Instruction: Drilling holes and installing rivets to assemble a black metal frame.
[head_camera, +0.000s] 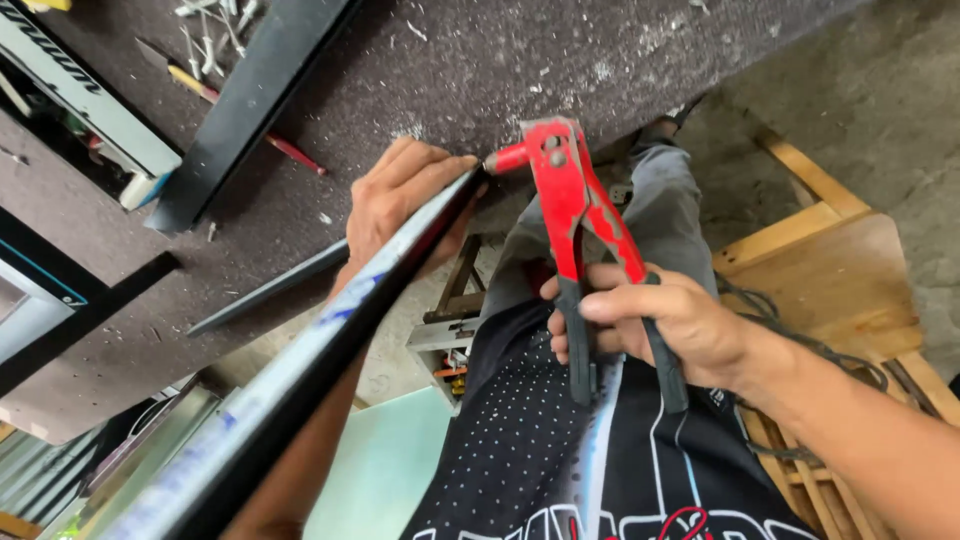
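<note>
My right hand (650, 325) grips the two black handles of a red hand riveter (570, 195). The riveter's nose points left and meets the far end of a long black metal strip (330, 335). That strip runs from the lower left up to the edge of the dark workbench (480, 70). My left hand (400, 195) wraps the strip near its far end, fingers curled on top. Part of the left forearm is hidden under the strip.
A wide black bar (250, 100) lies diagonally on the workbench, with loose rivets (210, 30) and a red and yellow pencil-like tool (240, 115) beside it. A thin dark strip (265, 290) lies on the bench edge. A wooden frame (830, 260) stands on the concrete floor at the right.
</note>
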